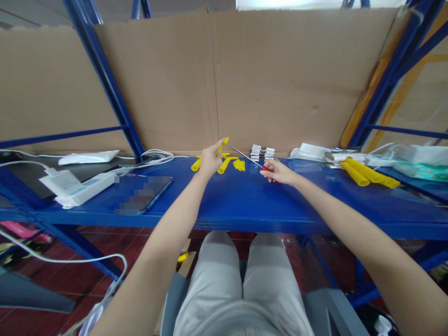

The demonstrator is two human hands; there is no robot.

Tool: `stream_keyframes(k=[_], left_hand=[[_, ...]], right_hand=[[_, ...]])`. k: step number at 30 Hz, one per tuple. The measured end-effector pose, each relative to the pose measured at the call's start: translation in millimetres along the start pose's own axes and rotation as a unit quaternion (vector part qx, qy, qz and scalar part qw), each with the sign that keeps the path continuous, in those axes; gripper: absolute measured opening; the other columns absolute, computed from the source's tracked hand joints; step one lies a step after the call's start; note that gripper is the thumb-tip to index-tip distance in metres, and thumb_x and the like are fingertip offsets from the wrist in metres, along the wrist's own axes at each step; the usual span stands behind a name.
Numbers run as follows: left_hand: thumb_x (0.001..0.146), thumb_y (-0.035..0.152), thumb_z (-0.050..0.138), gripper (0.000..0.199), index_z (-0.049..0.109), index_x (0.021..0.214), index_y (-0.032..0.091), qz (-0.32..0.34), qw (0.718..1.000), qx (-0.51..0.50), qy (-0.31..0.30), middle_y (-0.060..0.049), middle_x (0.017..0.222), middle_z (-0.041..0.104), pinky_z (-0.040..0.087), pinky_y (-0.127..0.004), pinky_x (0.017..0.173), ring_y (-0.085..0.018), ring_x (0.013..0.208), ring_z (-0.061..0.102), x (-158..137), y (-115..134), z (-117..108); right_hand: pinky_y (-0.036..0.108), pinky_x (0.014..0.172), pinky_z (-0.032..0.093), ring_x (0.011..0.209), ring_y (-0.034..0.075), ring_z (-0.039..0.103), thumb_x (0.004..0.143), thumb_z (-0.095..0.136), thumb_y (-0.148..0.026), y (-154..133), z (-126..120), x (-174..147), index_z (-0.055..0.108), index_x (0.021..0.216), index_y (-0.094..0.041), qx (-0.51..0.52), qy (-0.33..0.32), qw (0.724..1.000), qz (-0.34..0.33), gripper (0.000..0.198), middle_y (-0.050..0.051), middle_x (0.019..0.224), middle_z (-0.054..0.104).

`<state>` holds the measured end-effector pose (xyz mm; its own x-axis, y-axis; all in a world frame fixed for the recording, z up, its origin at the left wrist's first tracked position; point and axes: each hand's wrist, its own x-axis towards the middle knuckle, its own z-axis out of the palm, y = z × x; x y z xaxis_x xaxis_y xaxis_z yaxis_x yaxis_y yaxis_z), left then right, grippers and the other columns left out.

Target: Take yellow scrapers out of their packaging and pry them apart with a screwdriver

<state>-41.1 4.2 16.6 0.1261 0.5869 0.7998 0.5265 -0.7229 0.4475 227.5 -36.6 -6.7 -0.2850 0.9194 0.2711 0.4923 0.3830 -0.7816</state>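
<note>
My left hand [210, 158] is closed around a yellow plastic piece [222, 145], held up above the blue shelf top. A red-handled screwdriver [244, 156] is gripped in my right hand [278, 171]; its long metal shaft points left, with the tip close to the yellow piece. Whether the tip touches it I cannot tell. Beneath and beside my left hand lie yellow tube-shaped parts [226, 165], and a small heap of flat yellow pieces [239, 164] rests just to their right. Tiny bits, too small to name, lie near my right hand.
White-and-dark stacked packs [262, 153] stand against the cardboard backing [266, 84]. At left are a tablet-like device [157, 193], a white power strip [87, 189] and coiled white cables [157, 157]. Long yellow tubes [371, 173] lie at right. Blue posts [105, 79] frame the shelf.
</note>
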Motion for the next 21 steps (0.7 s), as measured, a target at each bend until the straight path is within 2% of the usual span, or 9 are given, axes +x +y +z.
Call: stream_keyframes(k=[5,8,11,15,18,21], left_hand=[[0.074,-0.003,0.053,0.056,0.064,0.123,0.021,-0.001,1.0,0.009,0.013,-0.002,0.122,0.066,0.039,-0.039,0.109,-0.023,0.118,0.059,0,1,-1],[0.073,-0.005,0.051,0.057,0.064,0.124,0.018,-0.009,1.0,0.019,0.014,-0.004,0.123,0.065,0.04,-0.039,0.108,-0.024,0.119,0.058,0,5,-2],[0.073,-0.005,0.051,0.057,0.065,0.123,0.017,-0.012,1.0,0.023,0.017,-0.005,0.123,0.065,0.041,-0.038,0.108,-0.024,0.118,0.059,0,9,-2],[0.071,-0.007,0.05,0.057,0.066,0.121,0.017,-0.013,0.999,0.028,0.018,-0.005,0.122,0.066,0.042,-0.036,0.107,-0.023,0.118,0.059,-1,10,-2],[0.071,-0.007,0.051,0.058,0.066,0.122,0.016,-0.014,0.999,0.035,0.014,-0.006,0.122,0.066,0.043,-0.036,0.106,-0.023,0.118,0.059,-1,10,-1],[0.072,-0.005,0.051,0.057,0.065,0.123,0.017,-0.017,0.999,0.035,0.012,-0.005,0.122,0.066,0.042,-0.037,0.106,-0.023,0.118,0.059,0,9,-1]], right_hand=[[0.018,0.039,0.033,0.045,0.008,0.046,0.084,0.061,-0.036,-5,-1,-1,0.048,0.077,-0.02,-0.019,-0.017,0.999,0.035,0.022,-0.003,0.057,0.053],[0.018,0.04,0.034,0.047,0.008,0.047,0.089,0.054,-0.035,-7,-2,-1,0.053,0.076,-0.018,-0.021,-0.033,0.998,0.047,0.021,-0.002,0.057,0.053],[0.019,0.043,0.035,0.049,0.009,0.048,0.087,0.056,-0.037,-5,-1,0,0.055,0.075,-0.018,-0.03,-0.024,0.999,0.021,0.022,-0.002,0.057,0.053],[0.021,0.048,0.04,0.051,0.01,0.051,0.081,0.062,-0.038,1,1,0,0.05,0.075,-0.019,-0.021,-0.007,0.999,-0.023,0.024,-0.002,0.06,0.055],[0.022,0.047,0.04,0.049,0.01,0.049,0.077,0.065,-0.041,3,2,0,0.047,0.078,-0.02,-0.01,0.002,1.0,-0.026,0.028,-0.004,0.059,0.053],[0.022,0.046,0.037,0.048,0.009,0.046,0.078,0.063,-0.044,2,2,0,0.048,0.075,-0.02,-0.035,0.005,0.999,-0.016,0.028,-0.004,0.057,0.05]])
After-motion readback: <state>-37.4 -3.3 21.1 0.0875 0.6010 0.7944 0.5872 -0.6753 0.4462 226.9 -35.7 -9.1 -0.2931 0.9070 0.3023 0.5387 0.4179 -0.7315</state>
